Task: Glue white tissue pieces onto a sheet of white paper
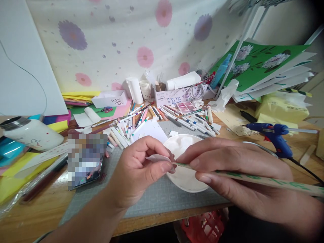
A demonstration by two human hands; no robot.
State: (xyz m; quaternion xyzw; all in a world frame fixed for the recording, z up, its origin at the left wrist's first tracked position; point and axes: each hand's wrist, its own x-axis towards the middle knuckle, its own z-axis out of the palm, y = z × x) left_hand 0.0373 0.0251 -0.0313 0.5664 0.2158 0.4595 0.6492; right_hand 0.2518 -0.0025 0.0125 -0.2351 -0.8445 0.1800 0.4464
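At the white bowl [186, 183]: the left hand [141, 170] and right hand [235, 172] are close to each other, fingertips nearly meeting across its rim as viewed.
Left hand: thumb and fingers pinched together on a small piece of thin whitish paper [158, 158], which curls up above the thumb.
Right hand: fingers clamped on a slim pale stick with green markings [268, 182], gripped like a pen.
Stick tip: points at the paper's edge by the left fingertips; whether it touches, I cannot tell.
Bowl: stands on a grey cutting mat [146, 206], white lumps [184, 143] inside it.
Behind the bowl: loose markers [187, 124] in a scattered heap.
Right side: a blue glue gun [274, 130] lies on the wooden table [45, 222].
Left side: a phone [87, 162], tilted, near a white flask [40, 136].
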